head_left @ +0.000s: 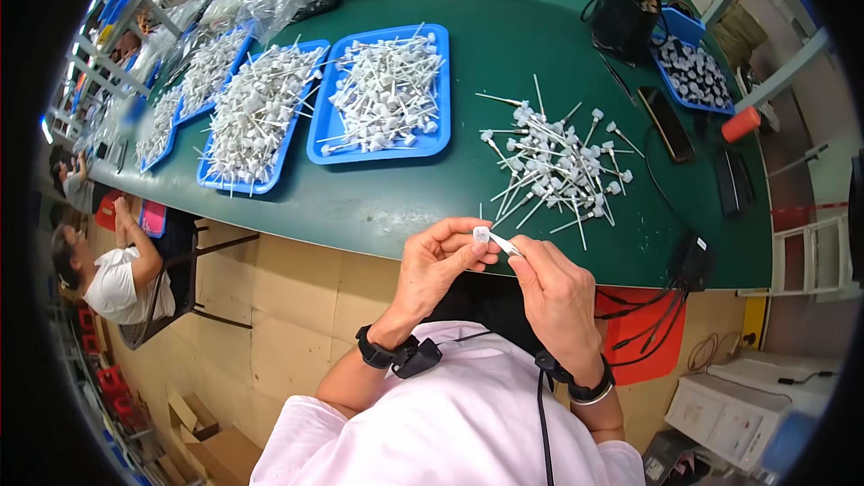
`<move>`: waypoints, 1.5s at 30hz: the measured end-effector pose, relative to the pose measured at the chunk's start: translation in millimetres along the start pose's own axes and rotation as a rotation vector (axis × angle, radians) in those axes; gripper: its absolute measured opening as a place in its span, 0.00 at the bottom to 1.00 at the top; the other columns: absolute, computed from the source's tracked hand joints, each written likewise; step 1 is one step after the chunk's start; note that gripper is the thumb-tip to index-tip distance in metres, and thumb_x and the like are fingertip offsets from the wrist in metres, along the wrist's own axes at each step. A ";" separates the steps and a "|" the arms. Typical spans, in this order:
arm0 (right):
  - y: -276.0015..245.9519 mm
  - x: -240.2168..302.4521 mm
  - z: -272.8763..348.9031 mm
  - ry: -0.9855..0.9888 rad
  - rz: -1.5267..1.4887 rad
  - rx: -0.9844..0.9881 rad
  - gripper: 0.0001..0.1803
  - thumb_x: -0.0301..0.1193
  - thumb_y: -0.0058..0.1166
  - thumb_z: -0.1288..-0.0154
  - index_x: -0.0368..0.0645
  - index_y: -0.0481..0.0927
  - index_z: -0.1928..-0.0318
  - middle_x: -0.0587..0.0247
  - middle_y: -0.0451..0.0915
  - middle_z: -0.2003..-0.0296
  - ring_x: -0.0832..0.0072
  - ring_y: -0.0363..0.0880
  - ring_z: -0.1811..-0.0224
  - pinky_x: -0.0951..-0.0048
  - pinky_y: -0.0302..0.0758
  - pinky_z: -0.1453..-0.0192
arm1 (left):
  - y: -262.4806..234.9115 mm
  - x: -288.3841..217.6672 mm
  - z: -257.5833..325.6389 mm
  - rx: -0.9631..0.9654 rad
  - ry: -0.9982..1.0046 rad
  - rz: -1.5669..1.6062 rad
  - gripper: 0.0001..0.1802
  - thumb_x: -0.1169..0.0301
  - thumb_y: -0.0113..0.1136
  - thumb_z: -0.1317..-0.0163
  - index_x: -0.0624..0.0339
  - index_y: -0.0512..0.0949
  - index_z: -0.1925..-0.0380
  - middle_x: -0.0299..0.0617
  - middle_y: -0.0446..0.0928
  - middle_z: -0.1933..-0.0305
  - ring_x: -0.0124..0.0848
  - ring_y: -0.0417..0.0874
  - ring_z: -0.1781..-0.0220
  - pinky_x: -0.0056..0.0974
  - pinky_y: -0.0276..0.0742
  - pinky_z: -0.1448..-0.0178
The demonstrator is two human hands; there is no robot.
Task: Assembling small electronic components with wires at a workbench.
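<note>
Close to the table's front edge, my left hand (427,272) pinches a small white plastic piece (481,234) between thumb and fingertips. It looks like the headed pieces with thin stems in the loose pile (556,160) just beyond my hands. My right hand (560,295) is closed around a slim pointed metal tool (505,246), most of it hidden by the fingers. The tool's tip meets the white piece or lies right beside it; I cannot tell which. Both wrists wear black bands.
Blue trays (442,117) heaped with similar white pieces line the green table (504,27). To the right lie a phone (667,124), a black bag (623,13), a blue bin (691,101) of dark-and-white parts and a cable box (691,263). Another person (117,283) sits far left.
</note>
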State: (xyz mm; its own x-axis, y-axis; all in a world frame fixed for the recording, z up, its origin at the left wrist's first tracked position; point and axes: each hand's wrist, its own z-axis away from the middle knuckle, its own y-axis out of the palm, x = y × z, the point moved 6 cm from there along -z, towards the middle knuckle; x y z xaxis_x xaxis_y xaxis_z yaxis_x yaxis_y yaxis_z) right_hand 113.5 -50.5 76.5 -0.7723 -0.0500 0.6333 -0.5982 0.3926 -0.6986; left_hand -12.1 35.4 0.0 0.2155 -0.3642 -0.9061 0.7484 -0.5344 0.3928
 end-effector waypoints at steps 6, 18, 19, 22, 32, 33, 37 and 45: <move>3.1 4.2 0.1 0.039 0.128 0.054 0.15 0.29 0.58 0.35 0.46 0.77 0.49 0.60 0.73 0.75 0.60 0.77 0.78 0.62 0.71 0.76 | -0.7 2.7 0.9 0.012 0.012 -0.043 0.17 0.75 0.59 0.33 0.66 0.77 0.45 0.43 0.83 0.53 0.28 0.85 0.54 0.29 0.82 0.55; 9.6 2.9 0.4 0.045 0.197 0.058 0.16 0.30 0.59 0.36 0.49 0.80 0.47 0.61 0.70 0.78 0.63 0.74 0.81 0.62 0.68 0.78 | -0.9 6.0 1.5 -0.017 0.017 -0.083 0.16 0.75 0.61 0.34 0.66 0.78 0.46 0.42 0.84 0.55 0.25 0.85 0.57 0.28 0.81 0.56; 9.4 3.2 0.4 0.048 0.198 0.062 0.16 0.30 0.58 0.36 0.49 0.80 0.47 0.61 0.69 0.78 0.63 0.74 0.81 0.62 0.68 0.78 | -0.7 6.3 1.4 -0.021 0.020 -0.087 0.16 0.75 0.61 0.34 0.66 0.78 0.47 0.42 0.84 0.55 0.25 0.85 0.57 0.28 0.81 0.56; 9.6 2.1 1.3 0.045 0.218 0.087 0.18 0.28 0.58 0.38 0.50 0.79 0.47 0.61 0.71 0.77 0.63 0.77 0.80 0.61 0.71 0.77 | 0.1 6.7 1.2 -0.031 0.021 -0.099 0.16 0.76 0.61 0.34 0.67 0.79 0.47 0.42 0.84 0.56 0.24 0.84 0.58 0.27 0.81 0.56; 11.2 -0.1 2.4 0.054 0.196 0.108 0.19 0.26 0.57 0.38 0.49 0.77 0.46 0.59 0.73 0.77 0.61 0.78 0.79 0.61 0.73 0.77 | 0.9 5.5 1.5 -0.064 0.027 -0.121 0.16 0.79 0.61 0.36 0.69 0.79 0.48 0.44 0.84 0.57 0.27 0.85 0.59 0.29 0.82 0.57; 11.2 -0.3 2.5 0.054 0.195 0.107 0.19 0.26 0.57 0.38 0.49 0.77 0.46 0.59 0.73 0.77 0.61 0.78 0.79 0.61 0.73 0.77 | 1.1 5.8 1.5 -0.057 0.030 -0.121 0.16 0.78 0.61 0.35 0.68 0.79 0.48 0.43 0.84 0.57 0.26 0.85 0.59 0.28 0.81 0.56; 11.8 -0.1 2.4 0.057 0.202 0.116 0.19 0.26 0.57 0.38 0.49 0.77 0.45 0.59 0.73 0.76 0.61 0.79 0.79 0.61 0.74 0.76 | 0.2 7.7 2.0 -0.047 0.031 -0.121 0.16 0.76 0.62 0.35 0.66 0.79 0.47 0.40 0.84 0.57 0.23 0.84 0.59 0.27 0.81 0.56; 12.4 -1.3 3.8 0.042 0.171 0.066 0.17 0.28 0.57 0.36 0.48 0.79 0.46 0.58 0.70 0.78 0.58 0.75 0.80 0.59 0.69 0.77 | 1.1 7.0 2.8 -0.071 0.052 -0.130 0.16 0.77 0.62 0.36 0.66 0.79 0.48 0.41 0.84 0.58 0.24 0.84 0.60 0.28 0.81 0.56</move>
State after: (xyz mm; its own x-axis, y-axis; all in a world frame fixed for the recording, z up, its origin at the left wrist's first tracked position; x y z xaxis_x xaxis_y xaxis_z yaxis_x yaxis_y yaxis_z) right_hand 106.3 -49.0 65.7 -0.8551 0.0517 0.5158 -0.4726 0.3312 -0.8167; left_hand -11.5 30.2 -5.5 0.1448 -0.2549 -0.9561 0.8143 -0.5182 0.2615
